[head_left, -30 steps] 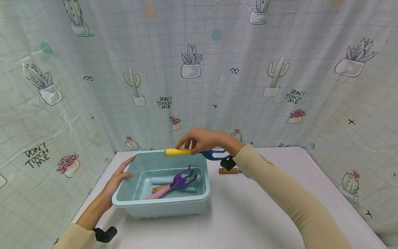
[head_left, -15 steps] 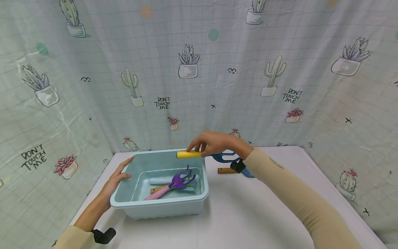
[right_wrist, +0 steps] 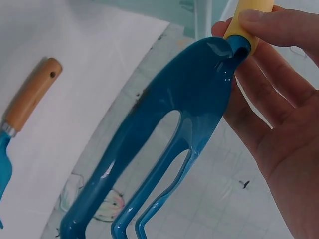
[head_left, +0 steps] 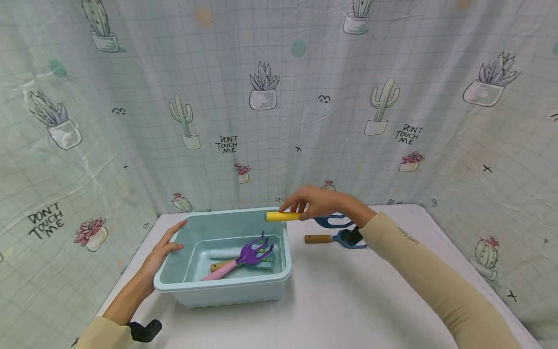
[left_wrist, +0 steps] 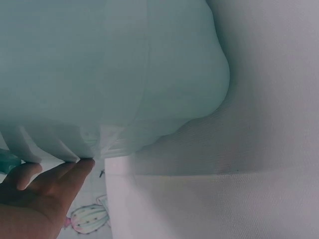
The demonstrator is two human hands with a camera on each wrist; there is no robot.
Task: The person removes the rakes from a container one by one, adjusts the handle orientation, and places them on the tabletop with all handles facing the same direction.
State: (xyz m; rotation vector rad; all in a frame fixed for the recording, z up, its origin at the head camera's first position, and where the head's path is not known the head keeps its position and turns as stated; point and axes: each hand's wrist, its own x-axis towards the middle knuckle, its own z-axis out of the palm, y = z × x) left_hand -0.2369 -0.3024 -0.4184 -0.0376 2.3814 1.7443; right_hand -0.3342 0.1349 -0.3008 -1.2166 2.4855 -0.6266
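Note:
My right hand (head_left: 316,201) pinches a blue hand fork by its yellow handle (head_left: 281,216), holding it level over the right rim of a light blue plastic bin (head_left: 226,291). In the right wrist view, the thumb and fingers close on the handle near the neck, and the blue head of the hand fork (right_wrist: 184,94) points down and away. My left hand (head_left: 159,254) grips the bin's left rim, thumb over the edge; its fingertips touch the outer wall in the left wrist view. Inside lies a purple cultivator (head_left: 250,254) with a pink handle, overlapping other tools.
Beneath the right wrist, on the white tabletop (head_left: 340,295), lies a blue tool with a wooden handle (head_left: 318,239). Within the bin are another wooden handle (head_left: 220,265) and a pale blue handle (head_left: 224,253). A patterned curtain (head_left: 296,121) encloses the back and sides.
My right hand has carried the hand fork rightward, from above the bin's middle to its right rim. The wooden-handled tool on the table shows more fully. My left hand stays at the bin.

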